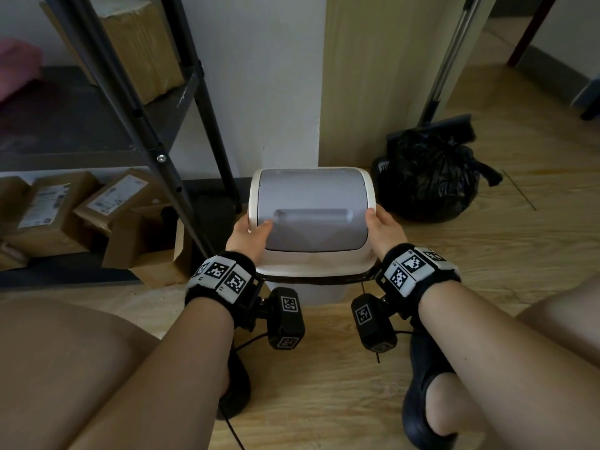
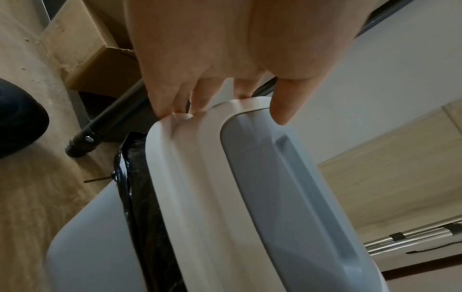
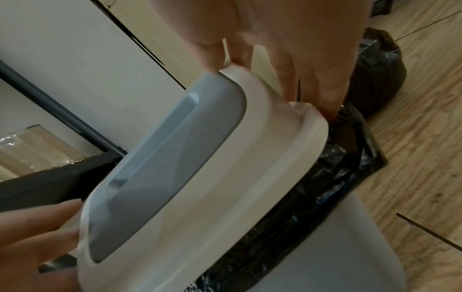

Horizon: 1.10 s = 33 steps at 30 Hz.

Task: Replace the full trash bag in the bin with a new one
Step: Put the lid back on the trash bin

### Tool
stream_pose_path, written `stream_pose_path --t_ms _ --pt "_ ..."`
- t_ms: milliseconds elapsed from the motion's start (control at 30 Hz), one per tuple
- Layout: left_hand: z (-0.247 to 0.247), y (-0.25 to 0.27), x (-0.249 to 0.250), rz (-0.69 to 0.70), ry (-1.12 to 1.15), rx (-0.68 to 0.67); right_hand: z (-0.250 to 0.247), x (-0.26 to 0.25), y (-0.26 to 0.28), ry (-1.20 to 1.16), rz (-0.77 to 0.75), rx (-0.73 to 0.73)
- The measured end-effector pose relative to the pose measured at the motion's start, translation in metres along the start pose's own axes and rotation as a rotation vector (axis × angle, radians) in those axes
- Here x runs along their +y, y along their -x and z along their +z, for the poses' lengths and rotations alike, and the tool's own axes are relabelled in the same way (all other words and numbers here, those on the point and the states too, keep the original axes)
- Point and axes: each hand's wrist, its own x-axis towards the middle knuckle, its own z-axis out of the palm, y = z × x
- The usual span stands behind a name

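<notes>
A cream bin lid (image 1: pixel 311 264) with a grey swing flap (image 1: pixel 313 209) sits over the pale bin (image 1: pixel 319 292). My left hand (image 1: pixel 251 235) grips the lid's left side, thumb on the flap. My right hand (image 1: pixel 383 227) grips its right side. In the left wrist view the fingers (image 2: pixel 200 96) curl over the lid rim (image 2: pixel 175 158). A black bag liner (image 3: pixel 325 177) shows folded over the bin's rim under the lid (image 3: pixel 200 197), which looks slightly raised on the right. A full tied black trash bag (image 1: pixel 428 177) stands on the floor right of the bin.
A black metal shelf rack (image 1: pixel 168 151) stands left of the bin, with cardboard boxes (image 1: pixel 81 209) under and on it. A broom and dustpan (image 1: pixel 438 102) lean behind the tied bag. My knees and dark shoes (image 1: pixel 425 384) are on the wooden floor near the bin.
</notes>
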Motion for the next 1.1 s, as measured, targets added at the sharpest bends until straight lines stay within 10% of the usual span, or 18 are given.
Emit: stream_pose_path --t_ms 500,1100 --pt "0.001 -0.001 -0.016 -0.147 0.059 -0.007 0.002 0.011 -0.007 -0.022 -0.014 -0.002" --pt "-0.003 0.001 -0.010 0.088 -0.369 0.012 0.010 0.004 -0.009 0.111 -0.064 0.095"
